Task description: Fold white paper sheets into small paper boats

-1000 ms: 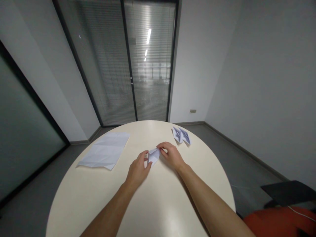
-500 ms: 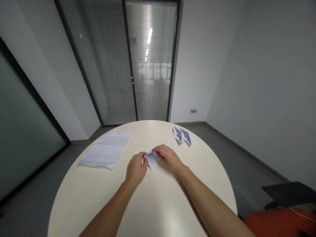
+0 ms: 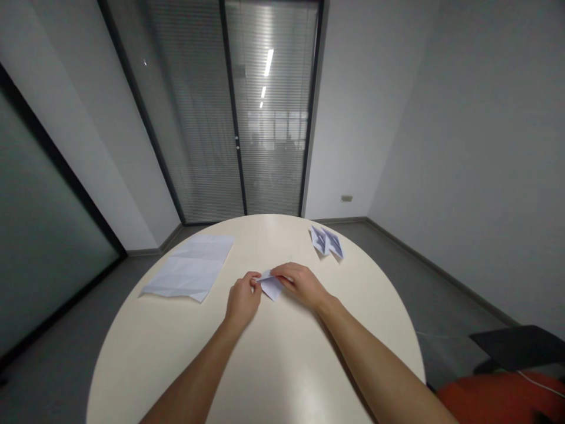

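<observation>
Between my hands is a small folded piece of white paper [image 3: 271, 288], held just over the middle of the round table. My left hand [image 3: 243, 300] pinches its left corner between thumb and fingers. On the opposite side, my right hand [image 3: 302, 284] grips the upper right edge, its fingers partly covering the paper. A fold stands up along the top, between the two grips. Some of the lower fingers of both hands are hidden.
A large creased white sheet [image 3: 192, 268] lies on the pale round table [image 3: 176, 353] at left. Two folded paper pieces [image 3: 326, 241] sit near the far right edge. An orange chair [image 3: 498, 397] with a black part stands beyond the table at lower right.
The paper's top edge has been folded up, showing a narrow ridge between my hands. My right fingers have come slightly lower; my left hand has barely shifted.
</observation>
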### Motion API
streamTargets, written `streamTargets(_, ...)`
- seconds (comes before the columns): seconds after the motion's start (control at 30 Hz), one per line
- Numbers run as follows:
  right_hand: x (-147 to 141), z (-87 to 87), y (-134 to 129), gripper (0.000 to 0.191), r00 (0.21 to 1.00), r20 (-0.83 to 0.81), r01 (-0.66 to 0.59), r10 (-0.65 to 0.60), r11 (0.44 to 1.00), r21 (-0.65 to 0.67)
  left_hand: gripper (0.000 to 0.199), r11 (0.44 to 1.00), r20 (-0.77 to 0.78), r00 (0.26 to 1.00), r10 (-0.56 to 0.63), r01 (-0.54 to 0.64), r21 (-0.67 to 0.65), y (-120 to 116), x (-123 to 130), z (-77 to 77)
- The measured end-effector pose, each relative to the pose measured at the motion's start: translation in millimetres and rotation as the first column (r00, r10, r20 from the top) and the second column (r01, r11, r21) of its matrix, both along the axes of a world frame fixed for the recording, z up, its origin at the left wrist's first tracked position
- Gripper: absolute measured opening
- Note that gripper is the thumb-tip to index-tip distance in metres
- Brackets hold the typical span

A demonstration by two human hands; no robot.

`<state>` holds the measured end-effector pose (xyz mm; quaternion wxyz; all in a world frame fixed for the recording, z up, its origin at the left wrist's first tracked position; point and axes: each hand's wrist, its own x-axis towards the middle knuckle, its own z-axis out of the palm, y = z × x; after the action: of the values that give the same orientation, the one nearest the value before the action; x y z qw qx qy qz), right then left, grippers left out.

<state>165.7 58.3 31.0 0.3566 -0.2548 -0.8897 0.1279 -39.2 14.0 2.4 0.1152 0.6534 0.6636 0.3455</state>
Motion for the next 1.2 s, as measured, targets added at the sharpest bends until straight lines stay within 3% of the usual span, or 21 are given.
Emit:
streamTargets(0.1,1,0.7,0,0.025,1.0,0.015,-0.012,0.012,1.0,-0.008,0.024,0.999,0.005,0.999,0.032,-0.032,-0.029,1,-1,1.1)
streamTargets(0.33,-2,0.5,-6,0.028,0.996,0.076,-0.029,0.035,0.997,-0.078,0.019,0.999,-0.153,0.987,0.048,-0.045,0.028,-6,1,7.6)
streamTargets(0.47,-2,1.5,-11,0.026,0.986,0.143,-0.06,0.08,0.988,-0.142,0.018,0.999,-0.166,0.986,0.009,-0.003,0.04,-8,3,5.9)
streamTargets(0.6,-2,-3.7,-8,0.028,0.992,0.128,0.013,0.013,0.981,-0.195,0.018,0.997,-0.194,0.98,-0.047,0.057,0.044,-8,3,2.9)
streamTargets(0.77,-1,-14.7,0,0.045,0.99,0.14,0.032,-0.01,0.988,-0.154,0.022,0.991,-0.23,0.968,-0.101,0.118,0.061,-7,2,-2.5)
streamTargets(1.0,0,-19.0,3,0.042,0.97,0.241,0.037,-0.018,0.997,-0.075,0.023,0.974,-0.243,0.95,-0.198,0.218,0.058,-3,1,-7.9)
streamTargets(1.2,-2,-22.8,5,0.045,0.959,0.275,0.098,-0.071,0.991,-0.089,0.021,0.983,-0.292,0.945,-0.145,0.172,0.066,-6,2,-7.8)
